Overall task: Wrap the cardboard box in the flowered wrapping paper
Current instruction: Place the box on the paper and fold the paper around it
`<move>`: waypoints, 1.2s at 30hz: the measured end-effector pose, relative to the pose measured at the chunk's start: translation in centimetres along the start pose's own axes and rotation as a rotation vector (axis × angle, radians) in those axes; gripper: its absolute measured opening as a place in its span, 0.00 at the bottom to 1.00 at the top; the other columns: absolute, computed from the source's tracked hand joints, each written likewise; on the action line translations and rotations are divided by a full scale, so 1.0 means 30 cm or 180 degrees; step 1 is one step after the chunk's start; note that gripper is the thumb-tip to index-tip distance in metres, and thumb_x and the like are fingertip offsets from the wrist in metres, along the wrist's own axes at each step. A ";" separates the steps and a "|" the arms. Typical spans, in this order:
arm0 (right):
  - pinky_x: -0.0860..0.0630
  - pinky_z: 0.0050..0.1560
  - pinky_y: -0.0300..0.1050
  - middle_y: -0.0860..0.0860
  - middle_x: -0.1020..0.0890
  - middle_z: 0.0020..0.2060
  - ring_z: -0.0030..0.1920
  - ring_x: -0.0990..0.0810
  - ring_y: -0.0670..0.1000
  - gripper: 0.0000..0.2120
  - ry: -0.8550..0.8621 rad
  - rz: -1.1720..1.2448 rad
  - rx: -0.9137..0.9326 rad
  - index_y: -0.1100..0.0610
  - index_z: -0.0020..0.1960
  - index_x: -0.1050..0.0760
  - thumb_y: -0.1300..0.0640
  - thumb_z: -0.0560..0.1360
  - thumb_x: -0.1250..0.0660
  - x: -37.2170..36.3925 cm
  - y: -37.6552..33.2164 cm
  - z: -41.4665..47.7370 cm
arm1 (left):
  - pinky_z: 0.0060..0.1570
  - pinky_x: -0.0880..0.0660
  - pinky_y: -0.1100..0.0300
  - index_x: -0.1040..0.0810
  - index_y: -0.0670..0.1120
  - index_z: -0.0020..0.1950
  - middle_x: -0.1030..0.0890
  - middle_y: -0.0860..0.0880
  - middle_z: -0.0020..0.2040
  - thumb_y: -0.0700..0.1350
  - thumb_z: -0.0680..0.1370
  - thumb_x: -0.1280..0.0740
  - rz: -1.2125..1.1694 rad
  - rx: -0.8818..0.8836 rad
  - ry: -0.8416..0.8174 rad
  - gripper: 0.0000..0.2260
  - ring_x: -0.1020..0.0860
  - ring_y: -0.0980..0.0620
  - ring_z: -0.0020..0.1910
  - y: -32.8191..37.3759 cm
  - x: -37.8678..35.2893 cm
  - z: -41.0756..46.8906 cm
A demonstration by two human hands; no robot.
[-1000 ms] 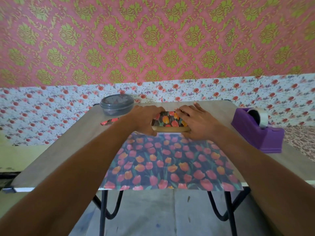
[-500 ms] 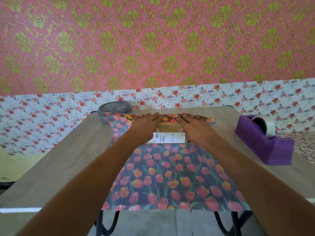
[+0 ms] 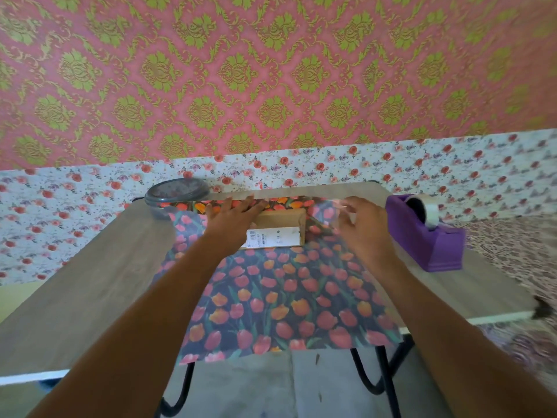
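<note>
On the wooden table (image 3: 90, 282), from the head camera, we've got the flowered wrapping paper (image 3: 286, 297) spread flat, its tulip print facing up and its near edge hanging over the table's near side. Toward the far end of the sheet sits the cardboard box (image 3: 283, 220), with a white label (image 3: 272, 238) on its near part.

Left hand (image 3: 232, 215) is down flat, fingers straight, covering the box's left end, with the fingertips reaching the paper's far edge. Right hand (image 3: 361, 227) hovers just right of the box over the sheet's far right corner, and it's badly blurred: whether those fingers pinch the paper, I can't tell.

Off to the far left, a grey lidded container (image 3: 176, 193) touches the paper's far left corner. Over on the right stands a purple tape dispenser (image 3: 428, 242), apart from the sheet.
</note>
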State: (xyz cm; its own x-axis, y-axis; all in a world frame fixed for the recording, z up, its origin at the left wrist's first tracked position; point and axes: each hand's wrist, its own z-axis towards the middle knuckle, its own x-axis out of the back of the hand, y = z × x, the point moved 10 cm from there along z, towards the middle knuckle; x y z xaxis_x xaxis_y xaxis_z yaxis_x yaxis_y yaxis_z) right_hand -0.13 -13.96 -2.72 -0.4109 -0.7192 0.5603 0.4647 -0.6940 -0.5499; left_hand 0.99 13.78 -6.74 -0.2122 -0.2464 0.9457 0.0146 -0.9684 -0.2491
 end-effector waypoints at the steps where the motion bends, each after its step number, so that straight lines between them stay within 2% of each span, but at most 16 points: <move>1: 0.25 0.55 0.44 0.59 0.15 0.53 0.54 0.16 0.58 0.10 0.0210 -0.0097 -0.0219 0.63 0.57 0.18 0.63 0.77 0.32 0.063 0.053 -0.015 | 0.70 0.41 0.28 0.59 0.62 0.82 0.51 0.54 0.84 0.40 0.81 0.36 0.0001 0.0021 0.0012 0.40 0.46 0.38 0.80 -0.003 -0.002 0.002; 3: 0.25 0.56 0.51 0.61 0.18 0.53 0.57 0.21 0.63 0.11 0.0560 -0.0553 -0.0658 0.62 0.55 0.19 0.61 0.74 0.30 0.196 0.170 -0.061 | 0.70 0.41 0.29 0.58 0.62 0.82 0.51 0.54 0.83 0.40 0.80 0.36 -0.0023 0.0033 0.0048 0.40 0.45 0.38 0.80 0.004 -0.003 0.009; 5: 0.29 0.61 0.61 0.61 0.25 0.61 0.64 0.28 0.65 0.18 0.0735 -0.1110 -0.1179 0.59 0.60 0.22 0.58 0.71 0.26 0.295 0.283 -0.117 | 0.71 0.42 0.30 0.57 0.63 0.81 0.50 0.55 0.83 0.39 0.80 0.38 -0.0063 0.0063 0.0060 0.40 0.44 0.39 0.79 -0.004 -0.012 0.015; 8: 0.34 0.65 0.68 0.65 0.34 0.69 0.70 0.35 0.66 0.32 0.0522 -0.1400 -0.1825 0.59 0.69 0.32 0.56 0.69 0.24 0.361 0.432 -0.186 | 0.71 0.42 0.29 0.57 0.64 0.81 0.50 0.56 0.83 0.40 0.80 0.38 -0.0162 0.0084 0.0063 0.39 0.44 0.39 0.79 -0.013 -0.028 0.024; 10: 0.28 0.61 0.65 0.66 0.28 0.65 0.64 0.27 0.68 0.34 0.0294 -0.0900 -0.1934 0.61 0.70 0.36 0.57 0.70 0.24 0.341 0.495 -0.190 | 0.71 0.43 0.29 0.57 0.64 0.81 0.51 0.57 0.83 0.41 0.80 0.38 -0.0205 0.0085 0.0050 0.39 0.44 0.39 0.80 -0.018 -0.035 0.032; 11: 0.24 0.56 0.61 0.67 0.24 0.61 0.59 0.23 0.67 0.33 0.0252 -0.0632 -0.1883 0.62 0.68 0.36 0.59 0.70 0.23 0.329 0.505 -0.183 | 0.71 0.44 0.28 0.56 0.64 0.81 0.51 0.57 0.83 0.41 0.80 0.38 -0.0226 0.0087 0.0039 0.39 0.44 0.39 0.80 -0.018 -0.037 0.037; 13: 0.23 0.47 0.54 0.66 0.21 0.55 0.53 0.19 0.66 0.33 0.0275 -0.0511 -0.1716 0.65 0.66 0.35 0.61 0.69 0.21 0.318 0.484 -0.160 | 0.71 0.44 0.28 0.56 0.65 0.81 0.50 0.58 0.83 0.41 0.80 0.38 -0.0260 0.0095 0.0040 0.38 0.44 0.39 0.80 -0.019 -0.042 0.043; 15: 0.24 0.44 0.51 0.65 0.19 0.53 0.52 0.18 0.65 0.34 0.0232 -0.0539 -0.1591 0.65 0.66 0.33 0.61 0.67 0.20 0.286 0.449 -0.139 | 0.71 0.43 0.28 0.56 0.65 0.80 0.50 0.58 0.83 0.41 0.81 0.39 -0.0263 0.0092 0.0013 0.37 0.44 0.40 0.80 -0.020 -0.042 0.049; 17: 0.22 0.46 0.52 0.64 0.20 0.55 0.53 0.19 0.64 0.33 0.0085 -0.0451 -0.1556 0.63 0.67 0.32 0.60 0.67 0.20 0.226 0.434 -0.128 | 0.71 0.44 0.28 0.56 0.66 0.80 0.50 0.58 0.83 0.41 0.81 0.39 -0.0298 0.0090 -0.0004 0.38 0.45 0.40 0.80 -0.021 -0.048 0.051; 20: 0.25 0.46 0.48 0.61 0.21 0.55 0.54 0.20 0.61 0.32 -0.0155 -0.0203 -0.1755 0.60 0.63 0.28 0.53 0.66 0.17 0.169 0.451 -0.094 | 0.71 0.46 0.27 0.56 0.67 0.80 0.51 0.59 0.83 0.41 0.82 0.40 -0.0391 0.0087 -0.0001 0.36 0.46 0.40 0.80 -0.024 -0.048 0.053; 23: 0.28 0.39 0.45 0.57 0.21 0.54 0.51 0.20 0.58 0.38 -0.0149 0.0455 -0.2384 0.63 0.63 0.27 0.42 0.64 0.18 0.187 0.508 -0.048 | 0.71 0.46 0.27 0.56 0.67 0.80 0.51 0.59 0.83 0.42 0.82 0.40 -0.0421 0.0071 0.0003 0.36 0.46 0.39 0.81 -0.025 -0.051 0.054; 26: 0.22 0.42 0.50 0.61 0.20 0.60 0.48 0.19 0.58 0.42 -0.0408 0.0900 -0.2765 0.67 0.69 0.30 0.51 0.63 0.16 0.195 0.543 -0.006 | 0.71 0.47 0.26 0.56 0.67 0.80 0.50 0.59 0.83 0.44 0.83 0.41 -0.0454 0.0063 0.0017 0.34 0.46 0.39 0.80 -0.028 -0.052 0.059; 29: 0.20 0.50 0.55 0.62 0.21 0.63 0.55 0.19 0.61 0.42 -0.0749 0.0741 -0.2807 0.68 0.70 0.31 0.57 0.63 0.15 0.186 0.542 0.022 | 0.71 0.46 0.27 0.55 0.66 0.80 0.49 0.59 0.83 0.44 0.83 0.40 -0.0425 0.0082 0.0045 0.34 0.45 0.40 0.80 -0.030 -0.057 0.061; 32: 0.21 0.48 0.52 0.62 0.22 0.64 0.60 0.21 0.62 0.41 -0.0662 0.0832 -0.2711 0.68 0.72 0.33 0.59 0.66 0.16 0.172 0.529 0.026 | 0.71 0.44 0.27 0.54 0.66 0.80 0.49 0.59 0.83 0.44 0.83 0.41 -0.0399 0.0076 0.0069 0.34 0.44 0.41 0.80 -0.033 -0.056 0.062; 35: 0.22 0.63 0.60 0.63 0.23 0.67 0.65 0.23 0.64 0.41 -0.0459 0.1145 -0.2742 0.69 0.73 0.34 0.62 0.67 0.18 0.156 0.537 0.011 | 0.69 0.40 0.28 0.53 0.65 0.80 0.47 0.58 0.82 0.42 0.81 0.39 -0.0297 0.0011 0.0142 0.35 0.41 0.41 0.78 -0.023 -0.043 0.060; 36: 0.23 0.64 0.60 0.63 0.23 0.67 0.66 0.23 0.64 0.40 -0.0415 0.1147 -0.2736 0.69 0.73 0.33 0.61 0.68 0.18 0.158 0.537 0.010 | 0.69 0.40 0.28 0.53 0.65 0.80 0.47 0.58 0.82 0.43 0.81 0.38 -0.0297 0.0012 0.0160 0.35 0.41 0.42 0.77 -0.021 -0.040 0.058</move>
State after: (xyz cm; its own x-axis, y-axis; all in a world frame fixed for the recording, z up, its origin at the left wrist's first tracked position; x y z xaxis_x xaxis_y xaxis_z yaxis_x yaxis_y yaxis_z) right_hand 5.63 -28.55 -8.74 -0.2398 -0.9221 0.3036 -0.2128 -0.2552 -0.9432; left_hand 2.95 14.61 -7.36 -0.2616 -0.1530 0.9530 -0.0037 -0.9872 -0.1595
